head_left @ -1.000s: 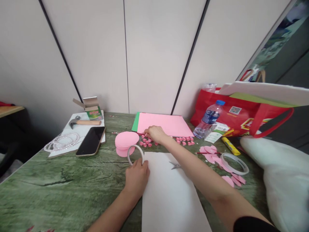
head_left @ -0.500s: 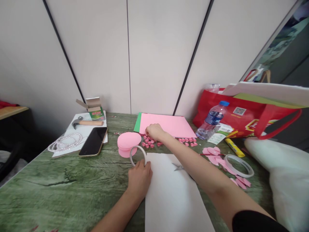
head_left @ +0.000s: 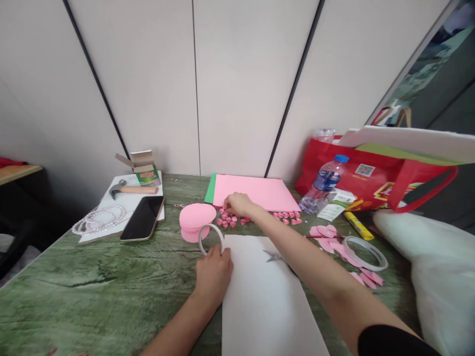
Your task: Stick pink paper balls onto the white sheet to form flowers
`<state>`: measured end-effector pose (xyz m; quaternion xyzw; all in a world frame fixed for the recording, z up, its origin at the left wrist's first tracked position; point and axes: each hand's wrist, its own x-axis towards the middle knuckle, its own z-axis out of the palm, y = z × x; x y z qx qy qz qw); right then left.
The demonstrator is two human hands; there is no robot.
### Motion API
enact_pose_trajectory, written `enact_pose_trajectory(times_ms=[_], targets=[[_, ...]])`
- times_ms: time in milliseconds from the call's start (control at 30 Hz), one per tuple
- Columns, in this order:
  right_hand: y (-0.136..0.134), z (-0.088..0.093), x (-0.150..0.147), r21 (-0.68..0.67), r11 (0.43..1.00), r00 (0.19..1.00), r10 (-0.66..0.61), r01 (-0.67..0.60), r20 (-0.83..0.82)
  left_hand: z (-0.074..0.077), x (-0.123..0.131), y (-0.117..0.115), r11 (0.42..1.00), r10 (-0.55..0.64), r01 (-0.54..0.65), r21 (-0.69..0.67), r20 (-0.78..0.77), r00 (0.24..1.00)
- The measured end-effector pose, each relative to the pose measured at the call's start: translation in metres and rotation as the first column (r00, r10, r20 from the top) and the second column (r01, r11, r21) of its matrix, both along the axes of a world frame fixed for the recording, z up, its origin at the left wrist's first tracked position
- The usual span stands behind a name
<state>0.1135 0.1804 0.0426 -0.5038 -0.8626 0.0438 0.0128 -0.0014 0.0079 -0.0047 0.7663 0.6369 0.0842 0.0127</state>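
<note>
My left hand point(head_left: 214, 271) is closed on the near side of a white tape roll point(head_left: 202, 241), which stands on its edge by the left side of a white sheet point(head_left: 267, 301). Reaching forward over the table, my right hand point(head_left: 238, 204) has its fingers bent and pressed together above a group of small pink paper rolls point(head_left: 227, 220). Whatever its fingertips hold is hidden. Behind it lies a pink sheet stack point(head_left: 256, 188) with a green sheet point(head_left: 210, 190) under it. Round pink paper pieces point(head_left: 198, 215) are piled left of the rolls. Scissors point(head_left: 272, 256) rest on the white sheet, partly under my right forearm.
On the left are a phone point(head_left: 143, 217), a hammer point(head_left: 137, 189), a beaded string point(head_left: 100, 220) and a small box point(head_left: 146, 173). To the right stand a bottle point(head_left: 328, 180) and red bag point(head_left: 371, 170), with pink petals point(head_left: 326, 231), another tape roll point(head_left: 365, 253) and a glue stick point(head_left: 359, 226).
The view has shifted slightly. Both hands stay nearly in place, the right one still over the small pink rolls and the left one at the tape roll.
</note>
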Motion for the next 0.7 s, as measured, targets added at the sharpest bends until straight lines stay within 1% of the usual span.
enact_pose_trajectory(times_ms=[100, 167, 267, 367, 433, 467, 533, 600, 700], targets=[[0.0, -0.004, -0.001, 0.007, 1.0, 0.999, -0.01, 0.01, -0.033, -0.001, 0.0, 0.0, 1.0, 0.001, -0.001, 0.0, 0.002, 1.0], [0.0, -0.002, 0.0, 0.018, 1.0, 0.998, -0.016, 0.017, -0.06, -0.001, 0.0, 0.0, 1.0, 0.001, -0.001, -0.001, 0.004, 1.0], [-0.005, 0.007, 0.007, 0.042, 0.999, 0.993, -0.025, 0.03, -0.113, -0.002, 0.0, 0.001, 1.0, 0.0, 0.0, -0.006, 0.007, 1.0], [-0.018, 0.018, 0.021, 0.046, 0.999, 0.985, -0.006, 0.014, -0.172, -0.001, 0.0, 0.001, 1.0, 0.004, -0.003, -0.011, 0.008, 1.0], [-0.032, 0.02, 0.032, -0.008, 0.999, 0.974, 0.031, -0.033, -0.222, 0.0, 0.001, 0.001, 1.0, 0.008, -0.008, -0.014, 0.007, 1.0], [-0.04, 0.019, 0.038, -0.066, 0.996, 0.963, 0.043, -0.063, -0.266, 0.0, 0.001, 0.001, 1.0, 0.011, -0.011, -0.016, 0.006, 1.0], [-0.056, 0.014, 0.046, -0.208, 0.97, 0.928, 0.044, -0.129, -0.371, 0.001, 0.001, 0.001, 1.0, 0.015, -0.015, -0.019, 0.004, 1.0], [-0.07, 0.008, 0.051, -0.31, 0.934, 0.898, 0.024, -0.176, -0.44, 0.001, 0.002, 0.001, 1.0, 0.017, -0.017, -0.023, 0.002, 1.0], [-0.086, 0.001, 0.052, -0.341, 0.916, 0.898, 0.044, -0.212, -0.439, 0.001, 0.002, 0.002, 0.999, 0.02, -0.02, -0.027, 0.0, 1.0]])
